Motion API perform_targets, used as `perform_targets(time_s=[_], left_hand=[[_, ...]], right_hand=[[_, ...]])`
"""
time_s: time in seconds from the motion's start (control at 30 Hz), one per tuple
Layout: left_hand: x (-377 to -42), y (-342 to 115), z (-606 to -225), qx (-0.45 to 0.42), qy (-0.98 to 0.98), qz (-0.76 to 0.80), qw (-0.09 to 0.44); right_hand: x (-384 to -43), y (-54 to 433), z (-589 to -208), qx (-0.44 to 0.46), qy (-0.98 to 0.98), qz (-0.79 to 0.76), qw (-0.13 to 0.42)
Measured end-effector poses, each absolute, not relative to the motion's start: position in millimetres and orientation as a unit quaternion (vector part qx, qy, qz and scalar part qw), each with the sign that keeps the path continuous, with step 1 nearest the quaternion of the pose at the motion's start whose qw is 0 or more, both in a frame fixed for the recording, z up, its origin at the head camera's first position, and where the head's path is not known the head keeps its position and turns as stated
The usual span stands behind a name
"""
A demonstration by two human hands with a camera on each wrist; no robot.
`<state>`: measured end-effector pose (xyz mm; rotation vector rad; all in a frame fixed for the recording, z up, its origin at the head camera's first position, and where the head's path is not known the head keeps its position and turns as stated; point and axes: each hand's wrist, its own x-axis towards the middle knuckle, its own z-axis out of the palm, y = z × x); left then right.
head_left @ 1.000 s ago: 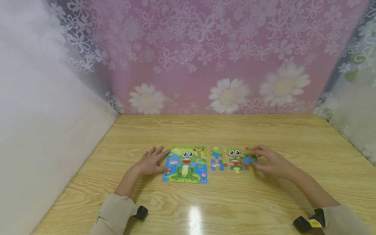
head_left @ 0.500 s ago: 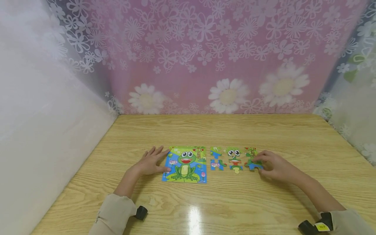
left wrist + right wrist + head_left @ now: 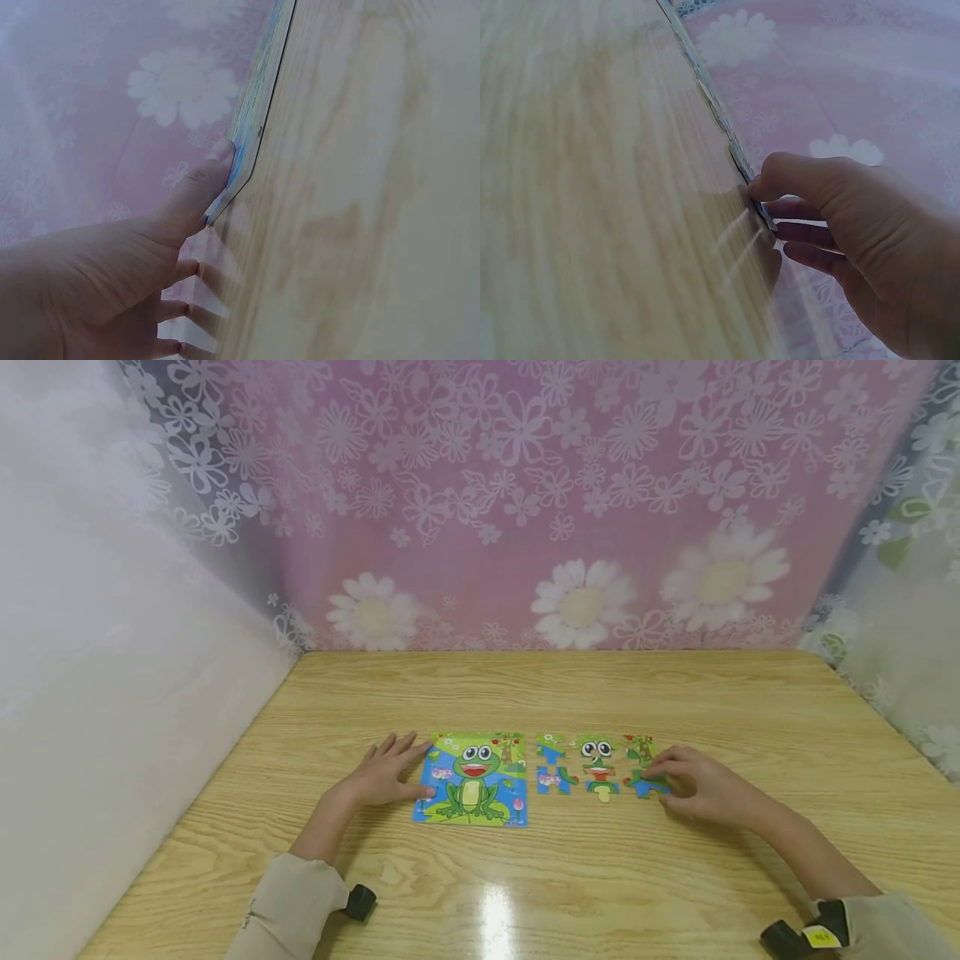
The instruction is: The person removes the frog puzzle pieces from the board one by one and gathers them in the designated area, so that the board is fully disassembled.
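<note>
From the head view I see the left hand lying flat on the wooden counter, fingers spread and relaxed, its thumb touching the left edge of the frog picture card. That card lies flat near the middle of the counter, showing a green frog on blue. Just to its right sit the loose frog puzzle pieces, partly joined, with gaps between them. My right hand rests at the right end of that group, fingers curled down onto the blue puzzle piece, pinching it at the near right corner of the group; the piece lies flat on the counter, close against its neighbours. Behind the counter hangs a pink flowered curtain. A beige sleeve covers each forearm.

In the left wrist view, the left hand is close up, fingers loosely extended, and the thumb tip presses against the corner of the frog picture card, which is seen edge-on along the counter.

In the right wrist view, the right hand has its fingers bent, thumb and fingertips nipping the thin edge of the blue puzzle piece. The other frog puzzle pieces run away in a line, edge-on, toward the far side of the counter.
</note>
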<state>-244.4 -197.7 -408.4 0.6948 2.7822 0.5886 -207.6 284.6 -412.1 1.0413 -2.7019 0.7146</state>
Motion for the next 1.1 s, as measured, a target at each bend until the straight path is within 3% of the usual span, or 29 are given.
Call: perform_targets(time_s=[0.73,1.1], left_hand=[[-240,-195,-401,0.238,0.943,0.203,0.109],[-238,-195,-398,0.245,0.942,0.203,0.106]], right_hand=[[-209,283,-410,0.324,-0.913,0.245,0.043],[-212,250,-391,0.354,-0.894,0.270,0.050]])
